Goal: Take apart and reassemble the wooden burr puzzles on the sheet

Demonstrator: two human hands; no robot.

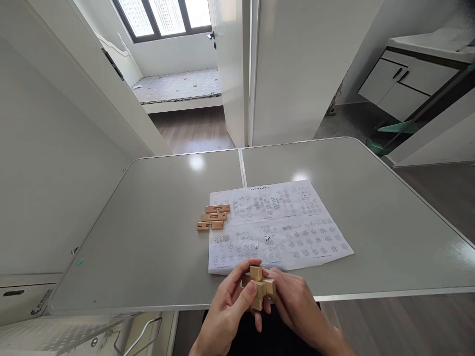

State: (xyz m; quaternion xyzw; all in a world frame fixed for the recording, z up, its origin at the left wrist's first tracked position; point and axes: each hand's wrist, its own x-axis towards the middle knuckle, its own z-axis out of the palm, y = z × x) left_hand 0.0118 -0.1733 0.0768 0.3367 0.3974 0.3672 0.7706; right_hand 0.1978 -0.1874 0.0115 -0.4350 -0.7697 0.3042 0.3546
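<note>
Between my two hands, at the table's near edge, is a wooden burr puzzle (260, 289) of interlocking light blocks. My left hand (230, 302) grips it from the left, thumb on its front and fingers curled behind. From the other side my right hand (297, 299) closes round it, its fingers partly hidden behind the wood. Past the hands lies a printed instruction sheet (274, 222) covered in small diagrams. Three notched wooden puzzle pieces lie in a row over its left edge: a top piece (222, 208), a middle piece (208, 217) and a bottom piece (203, 226).
A grey-green table (156, 237) with a metal rim spans the view. Beyond it, an open door (230, 69) shows a bed (181, 85) under a window. A white cabinet (408, 81) stands at the back right. Below the table's left side is a white appliance (85, 336).
</note>
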